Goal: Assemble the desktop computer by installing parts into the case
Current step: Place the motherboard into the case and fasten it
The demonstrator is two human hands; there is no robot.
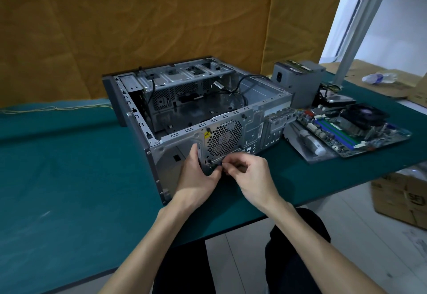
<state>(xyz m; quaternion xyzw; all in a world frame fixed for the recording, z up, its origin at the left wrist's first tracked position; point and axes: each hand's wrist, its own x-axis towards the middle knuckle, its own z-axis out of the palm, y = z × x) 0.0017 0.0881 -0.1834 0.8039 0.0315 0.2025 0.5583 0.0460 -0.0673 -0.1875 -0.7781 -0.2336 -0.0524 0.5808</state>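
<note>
The right hand [248, 173] has its fingers curled, thumb and forefinger pinched on something small and dark at the lower left corner of the fan grille [223, 138]; what the pinched thing is cannot be told, though a fan rivet or screw seems likely. The fingertips touch the rear panel just below the grille. The left hand [198, 178] lies just left of that same corner, its fingers straighter and pressed against the panel, thumb beside the right fingertips; it looks to steady rather than grip.

The coming move seems to turn on this: the mounting point sits directly ahead of the right fingertips, away from the person, so the fastener's long axis should run straight into the panel. The right hand is the nearer one.

The case [208, 99] lies on its side on the green mat [69, 166], open upward, cables loose inside behind the grille. Right of the grille, beyond the case, the motherboard [351, 129] waits flat on the mat, and the power supply [298, 78] stands behind it, both uninstalled. The job seems early.
</note>
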